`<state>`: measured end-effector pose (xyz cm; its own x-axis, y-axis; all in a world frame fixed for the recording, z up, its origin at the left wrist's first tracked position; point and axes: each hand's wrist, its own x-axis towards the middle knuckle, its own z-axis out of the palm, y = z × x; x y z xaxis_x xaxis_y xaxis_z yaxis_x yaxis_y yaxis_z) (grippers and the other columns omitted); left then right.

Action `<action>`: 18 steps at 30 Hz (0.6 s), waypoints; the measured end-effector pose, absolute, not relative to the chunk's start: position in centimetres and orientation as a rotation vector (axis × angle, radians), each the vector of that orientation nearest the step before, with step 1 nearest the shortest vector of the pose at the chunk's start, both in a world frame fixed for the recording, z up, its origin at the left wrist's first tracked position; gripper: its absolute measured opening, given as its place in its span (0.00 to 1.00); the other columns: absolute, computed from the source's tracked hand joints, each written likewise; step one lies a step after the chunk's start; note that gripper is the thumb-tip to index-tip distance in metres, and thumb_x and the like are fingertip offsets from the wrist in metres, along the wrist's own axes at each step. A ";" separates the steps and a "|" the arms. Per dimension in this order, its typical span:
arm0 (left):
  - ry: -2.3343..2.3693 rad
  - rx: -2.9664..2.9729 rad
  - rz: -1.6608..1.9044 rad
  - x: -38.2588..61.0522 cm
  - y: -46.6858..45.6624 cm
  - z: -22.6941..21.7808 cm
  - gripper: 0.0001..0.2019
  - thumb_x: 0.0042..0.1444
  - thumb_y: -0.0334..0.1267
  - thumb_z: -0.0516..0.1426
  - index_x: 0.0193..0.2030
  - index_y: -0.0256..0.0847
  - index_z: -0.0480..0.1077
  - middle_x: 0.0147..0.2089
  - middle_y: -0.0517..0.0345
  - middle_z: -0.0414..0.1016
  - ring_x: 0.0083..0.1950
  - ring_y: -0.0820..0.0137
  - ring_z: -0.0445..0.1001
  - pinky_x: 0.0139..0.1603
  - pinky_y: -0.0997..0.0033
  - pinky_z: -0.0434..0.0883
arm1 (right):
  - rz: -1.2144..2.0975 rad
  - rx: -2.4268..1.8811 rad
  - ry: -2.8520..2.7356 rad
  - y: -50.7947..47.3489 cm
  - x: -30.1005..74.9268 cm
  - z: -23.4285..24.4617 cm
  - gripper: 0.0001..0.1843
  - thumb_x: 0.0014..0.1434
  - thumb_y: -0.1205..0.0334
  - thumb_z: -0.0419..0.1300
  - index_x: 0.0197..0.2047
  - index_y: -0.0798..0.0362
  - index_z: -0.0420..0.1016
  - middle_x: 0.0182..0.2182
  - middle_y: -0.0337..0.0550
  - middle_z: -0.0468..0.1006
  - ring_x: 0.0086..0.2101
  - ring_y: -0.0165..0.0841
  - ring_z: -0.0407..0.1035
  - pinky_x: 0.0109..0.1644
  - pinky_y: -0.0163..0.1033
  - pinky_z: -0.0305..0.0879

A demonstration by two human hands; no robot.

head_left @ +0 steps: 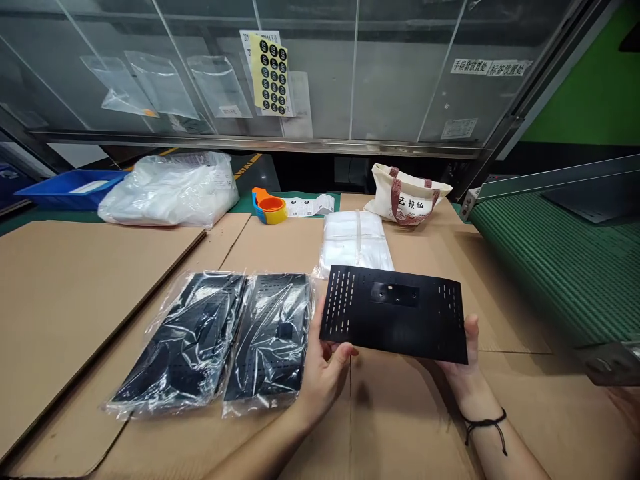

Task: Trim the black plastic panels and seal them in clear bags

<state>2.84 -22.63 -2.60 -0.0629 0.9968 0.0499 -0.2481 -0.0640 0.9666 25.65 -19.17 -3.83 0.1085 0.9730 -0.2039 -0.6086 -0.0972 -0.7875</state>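
Left hand (323, 380) and right hand (463, 347) hold a slotted black plate (395, 313).

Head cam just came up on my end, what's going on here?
A person holds a black perforated plate up in both hands, the left hand at its near edge and the right hand at its right corner. Two plastic-wrapped black plates lie on cardboard to the left, with a stack of clear bags just beyond.
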 end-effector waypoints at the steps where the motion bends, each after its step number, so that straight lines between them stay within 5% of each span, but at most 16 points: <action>1: 1.033 1.018 1.404 2.8 -22.6 -2.4 0.39 0.57 0.48 0.61 0.71 0.52 0.46 0.55 0.51 0.72 0.31 0.71 0.75 0.36 0.68 0.76 | 1.457 -0.901 -0.545 -19.3 25.5 -3.7 0.33 0.39 0.27 0.63 0.38 0.43 0.81 0.41 0.45 0.84 0.58 0.49 0.66 0.65 0.60 0.55; 5: 1.103 1.012 1.444 2.8 -22.3 -1.8 0.35 0.57 0.47 0.61 0.68 0.50 0.52 0.52 0.52 0.72 0.34 0.69 0.74 0.39 0.66 0.76 | 1.500 -0.876 -0.624 -19.5 25.1 -3.5 0.39 0.37 0.24 0.62 0.42 0.46 0.81 0.45 0.50 0.82 0.59 0.50 0.64 0.64 0.58 0.58; 7: 1.134 1.050 1.473 2.8 -22.2 -1.8 0.33 0.56 0.46 0.61 0.67 0.49 0.55 0.60 0.50 0.67 0.47 0.63 0.75 0.49 0.63 0.74 | 1.495 -0.846 -0.650 -19.4 25.0 -3.3 0.41 0.35 0.23 0.62 0.42 0.46 0.81 0.44 0.50 0.83 0.58 0.50 0.66 0.63 0.57 0.61; 10: 1.166 1.101 1.500 2.7 -22.1 -2.1 0.31 0.58 0.46 0.60 0.66 0.47 0.56 0.68 0.50 0.59 0.65 0.57 0.63 0.65 0.58 0.63 | 1.502 -0.807 -0.693 -19.1 24.8 -2.8 0.40 0.32 0.23 0.64 0.40 0.45 0.81 0.41 0.48 0.83 0.55 0.50 0.70 0.60 0.57 0.64; 18: 1.261 1.173 1.428 2.4 -21.5 -2.6 0.34 0.57 0.50 0.59 0.68 0.48 0.54 0.72 0.52 0.52 0.72 0.56 0.51 0.71 0.55 0.50 | 1.409 -0.819 -0.954 -18.9 24.2 -2.2 0.39 0.39 0.22 0.59 0.41 0.46 0.81 0.39 0.48 0.84 0.46 0.49 0.76 0.54 0.56 0.71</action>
<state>2.36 -21.53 -2.65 -0.1738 0.9799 0.0983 -0.0235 -0.1039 0.9943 24.22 -18.92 -2.21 -0.0653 0.9964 0.0549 -0.4214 0.0224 -0.9066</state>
